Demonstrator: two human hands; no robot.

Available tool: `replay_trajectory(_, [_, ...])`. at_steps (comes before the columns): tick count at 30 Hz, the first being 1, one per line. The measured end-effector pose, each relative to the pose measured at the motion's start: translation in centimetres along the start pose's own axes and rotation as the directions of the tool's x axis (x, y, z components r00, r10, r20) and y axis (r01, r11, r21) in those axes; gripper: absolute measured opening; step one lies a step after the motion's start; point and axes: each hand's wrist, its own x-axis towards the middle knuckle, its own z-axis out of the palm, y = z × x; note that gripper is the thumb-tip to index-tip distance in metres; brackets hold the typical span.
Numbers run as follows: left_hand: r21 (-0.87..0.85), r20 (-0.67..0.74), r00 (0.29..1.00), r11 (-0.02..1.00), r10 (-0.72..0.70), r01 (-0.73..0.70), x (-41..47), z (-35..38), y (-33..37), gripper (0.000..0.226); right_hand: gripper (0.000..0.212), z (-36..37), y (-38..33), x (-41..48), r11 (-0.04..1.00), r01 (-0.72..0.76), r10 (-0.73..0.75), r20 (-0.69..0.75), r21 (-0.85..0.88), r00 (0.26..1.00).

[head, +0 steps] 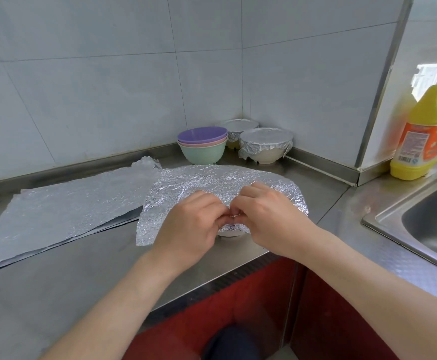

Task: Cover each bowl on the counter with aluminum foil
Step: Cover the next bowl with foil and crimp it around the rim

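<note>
A crinkled foil sheet (212, 185) lies draped over a white bowl (230, 233) near the counter's front edge; only the bowl's foot shows beneath it. My left hand (191, 227) and my right hand (269, 216) meet at the sheet's near edge, fingers curled, pinching the foil down against the bowl's rim. Two foil-covered bowls stand in the back corner, one (265, 144) in front and one (239, 129) behind it. A stack of three bare bowls (202, 144), purple on top, then pink, then green, stands left of them.
Several flat foil sheets (64, 206) lie stacked on the steel counter (87, 271) to the left. A yellow detergent bottle (424, 133) stands at the right beside a steel sink (430, 224). Tiled walls close the back. Red cabinet fronts (264, 307) lie below the counter edge.
</note>
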Motion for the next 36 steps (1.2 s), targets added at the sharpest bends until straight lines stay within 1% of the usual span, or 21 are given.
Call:
replay_trajectory(2, [0.086, 0.007, 0.999, 0.996, 0.032, -0.032, -0.2, 0.4, 0.1, 0.01, 0.021, 0.3, -0.1, -0.1, 1.0, -0.02, 0.02, -0.005, 0.018, 1.0])
replay_trajectory(4, [0.112, -0.003, 0.999, 0.992, 0.054, -0.053, -0.4, 0.6, 0.2, 0.01, 0.013, 0.3, -0.3, -0.2, 0.995, -0.045, 0.044, 0.014, 0.092, 0.999])
replay_trajectory(5, [0.102, -0.008, 0.998, 0.993, 0.062, -0.06, -0.4, 0.5, 0.1, 0.013, 0.008, 0.1, -0.4, -0.2, 0.988, -0.056, 0.053, 0.028, 0.145, 0.998])
replay_trajectory(6, [0.087, -0.01, 0.998, 0.994, 0.067, -0.066, -0.4, 0.3, 0.0, 0.016, 0.007, -0.3, -0.3, -0.3, 0.978, -0.077, 0.069, 0.046, 0.192, 0.997])
replay_trajectory(7, [0.073, -0.006, 0.997, 0.995, 0.072, -0.072, -0.5, 0.1, -0.2, 0.018, 0.013, -0.7, -0.1, -0.3, 0.965, -0.108, 0.092, 0.075, 0.238, 0.993])
replay_trajectory(9, [0.053, 0.003, 0.997, 0.996, 0.073, -0.073, -0.7, -0.4, -0.8, 0.016, 0.018, -1.6, 0.6, -0.4, 0.929, -0.183, 0.144, 0.142, 0.322, 0.979])
replay_trajectory(11, [0.026, -0.001, 0.999, 0.999, 0.041, -0.041, -1.0, -0.8, -1.4, 0.013, 0.013, -2.3, 1.3, -0.4, 0.902, -0.231, 0.171, 0.187, 0.366, 0.967])
replay_trajectory(15, [-0.076, -0.037, 0.997, 0.995, -0.074, 0.071, -0.8, -1.1, -0.9, 0.024, 0.01, -2.6, 1.5, -0.3, 0.885, -0.254, 0.181, 0.214, 0.391, 0.96])
replay_trajectory(17, [-0.11, -0.007, 0.997, 0.991, -0.083, 0.082, -0.4, -0.8, -0.4, 0.025, 0.009, -2.5, 1.4, -0.1, 0.89, -0.238, 0.164, 0.214, 0.389, 0.963])
replay_trajectory(20, [-0.124, 0.03, 0.995, 0.987, -0.094, 0.097, -0.1, 0.0, -0.4, 0.019, 0.007, -2.6, 1.5, 0.1, 0.9, -0.221, 0.149, 0.212, 0.376, 0.966])
replay_trajectory(25, [-0.187, 0.012, 0.995, 0.977, -0.102, 0.102, 0.2, 0.5, -0.5, 0.015, 0.009, -2.9, 1.7, 0.3, 0.922, -0.198, 0.125, 0.229, 0.333, 0.965])
replay_trajectory(29, [-0.277, 0.02, 0.993, 0.954, -0.113, 0.114, 0.2, 0.4, -0.5, 0.013, 0.014, -3.2, 1.7, 0.1, 0.944, -0.174, 0.102, 0.255, 0.281, 0.962])
replay_trajectory(31, [-0.319, 0.056, 0.987, 0.934, -0.152, 0.162, 0.1, 0.1, -0.6, 0.011, 0.014, -3.0, 1.8, -0.1, 0.951, -0.152, 0.083, 0.252, 0.269, 0.964])
replay_trajectory(34, [-0.388, 0.103, 0.96, 0.879, -0.26, 0.279, 0.3, -0.5, -0.4, 0.01, 0.014, -2.7, 1.9, -0.2, 0.949, -0.153, 0.079, 0.259, 0.277, 0.963])
replay_trajectory(36, [-0.383, 0.096, 0.955, 0.875, -0.281, 0.296, 0.8, -0.5, 0.0, 0.013, 0.013, -2.5, 1.9, -0.2, 0.951, -0.149, 0.078, 0.257, 0.27, 0.963])
